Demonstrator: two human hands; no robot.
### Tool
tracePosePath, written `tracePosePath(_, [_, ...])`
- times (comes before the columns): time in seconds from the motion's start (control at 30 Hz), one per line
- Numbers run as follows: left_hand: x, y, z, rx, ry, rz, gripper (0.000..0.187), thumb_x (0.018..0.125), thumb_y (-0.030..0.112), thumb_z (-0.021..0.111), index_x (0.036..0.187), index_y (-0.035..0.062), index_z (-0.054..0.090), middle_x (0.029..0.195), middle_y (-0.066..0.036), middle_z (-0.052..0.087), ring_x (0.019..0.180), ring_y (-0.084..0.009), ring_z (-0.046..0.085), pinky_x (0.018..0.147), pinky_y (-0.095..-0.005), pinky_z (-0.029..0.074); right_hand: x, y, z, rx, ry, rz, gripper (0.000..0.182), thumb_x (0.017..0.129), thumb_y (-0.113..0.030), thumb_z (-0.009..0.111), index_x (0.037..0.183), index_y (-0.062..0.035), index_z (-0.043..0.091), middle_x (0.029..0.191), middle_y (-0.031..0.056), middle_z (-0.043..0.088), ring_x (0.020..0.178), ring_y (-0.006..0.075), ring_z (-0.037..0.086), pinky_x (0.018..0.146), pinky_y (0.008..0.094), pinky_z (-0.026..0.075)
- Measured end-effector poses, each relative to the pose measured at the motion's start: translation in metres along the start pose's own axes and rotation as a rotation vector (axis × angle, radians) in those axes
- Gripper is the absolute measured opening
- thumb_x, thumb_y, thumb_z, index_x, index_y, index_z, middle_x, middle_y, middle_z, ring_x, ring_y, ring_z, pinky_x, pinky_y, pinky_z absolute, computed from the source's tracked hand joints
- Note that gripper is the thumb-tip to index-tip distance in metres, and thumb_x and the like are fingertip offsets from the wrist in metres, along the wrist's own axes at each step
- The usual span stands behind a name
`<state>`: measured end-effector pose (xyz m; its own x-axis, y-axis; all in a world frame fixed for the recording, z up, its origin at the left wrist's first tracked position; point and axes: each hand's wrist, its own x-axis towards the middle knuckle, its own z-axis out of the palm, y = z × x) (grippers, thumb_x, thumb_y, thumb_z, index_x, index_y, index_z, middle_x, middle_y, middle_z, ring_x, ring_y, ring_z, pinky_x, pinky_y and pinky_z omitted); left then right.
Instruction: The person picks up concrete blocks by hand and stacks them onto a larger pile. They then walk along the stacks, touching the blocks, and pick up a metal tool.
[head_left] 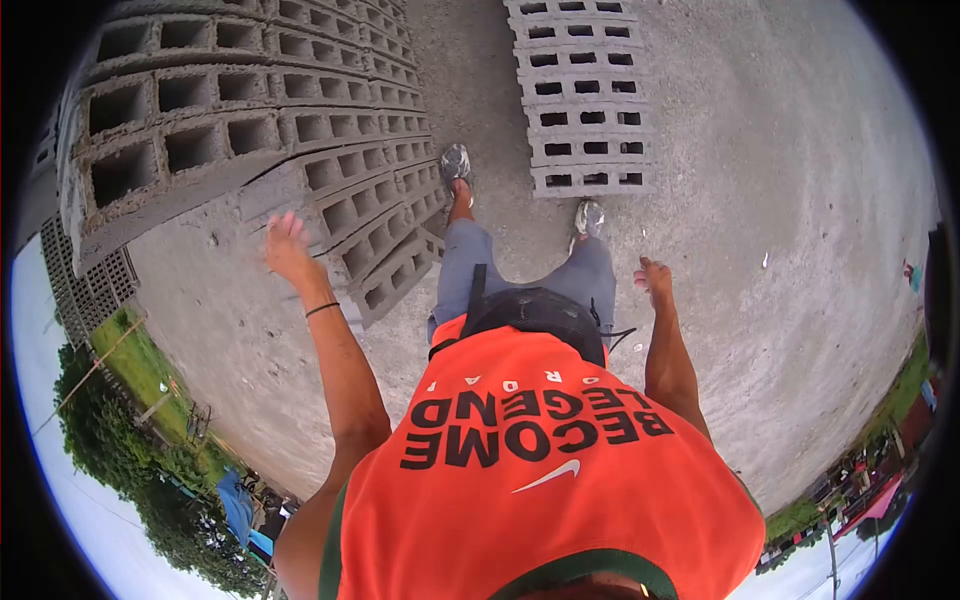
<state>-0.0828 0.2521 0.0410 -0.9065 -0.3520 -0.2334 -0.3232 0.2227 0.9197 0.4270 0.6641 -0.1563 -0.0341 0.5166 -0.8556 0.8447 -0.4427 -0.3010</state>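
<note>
My left hand (288, 247) is held out over the ground, close to the near end of a large stack of grey hollow concrete blocks (345, 205). Its fingers are slightly blurred and apart, with nothing in them. On the other side, my right hand (654, 280) hangs in the air beside my leg, its fingers loosely bent and no object visible in it. Neither hand appears to touch a block. Ahead of my right foot lies a second row of hollow blocks (590, 125), narrower and lower-looking, with the holes facing up.
My feet in patterned shoes stand between the left stack and the right row, with the left shoe (456, 162) beside the stack's blocks. Bare grey ground (780, 200) extends to the right. More blocks (105, 285) stand at far left, near grass and trees (110, 440).
</note>
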Motion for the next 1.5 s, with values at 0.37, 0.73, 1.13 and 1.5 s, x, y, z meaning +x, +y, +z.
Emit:
tracePosePath(0.37, [-0.327, -0.291, 0.286, 0.825, -1.169, 0.192, 0.047, 0.085, 0.034, 0.063, 0.116, -0.0009, 0.063, 0.112, -0.023, 0.066, 0.108, -0.0347, 0.063, 0.094, -0.0408, 0.049, 0.196, 0.017, -0.027, -0.273, 0.177, -0.339, 0.062, 0.079, -0.044, 0.069, 0.116, 0.0052, 0.063, 0.111, 0.0259, 0.066, 0.108, 0.0392, 0.062, 0.093, 0.0414, 0.047])
tracePosePath(0.73, [-0.381, -0.443, 0.446, 0.994, -0.983, 0.159, 0.073, 0.086, 0.039, 0.056, 0.126, -0.0208, 0.043, 0.136, -0.038, 0.041, 0.132, -0.0496, 0.035, 0.112, -0.0586, 0.020, 0.376, -0.038, 0.034, -0.438, -0.004, -0.309, 0.079, 0.070, -0.049, 0.077, 0.118, 0.0112, 0.060, 0.116, 0.0257, 0.064, 0.106, 0.0345, 0.062, 0.092, 0.0390, 0.045])
tracePosePath(1.13, [-0.368, -0.462, 0.458, 0.980, -0.852, 0.032, 0.069, 0.081, 0.041, 0.064, 0.118, -0.0156, 0.055, 0.127, -0.033, 0.053, 0.131, -0.0447, 0.039, 0.115, -0.0542, 0.016, 0.406, -0.012, 0.044, -0.520, 0.141, -0.383, 0.048, 0.067, -0.030, 0.071, 0.085, 0.0147, 0.062, 0.083, 0.0273, 0.067, 0.077, 0.0345, 0.064, 0.073, 0.0444, 0.047])
tracePosePath(1.5, [-0.321, -0.433, 0.390, 0.875, -0.801, -0.045, 0.033, 0.057, 0.032, 0.073, 0.070, 0.0011, 0.071, 0.077, -0.022, 0.069, 0.084, -0.0330, 0.067, 0.098, -0.0400, 0.040, 0.210, -0.050, 0.080, -0.804, 0.319, -0.323, 0.074, 0.069, -0.057, 0.073, 0.089, 0.0135, 0.067, 0.090, 0.0330, 0.066, 0.087, 0.0440, 0.066, 0.080, 0.0493, 0.052])
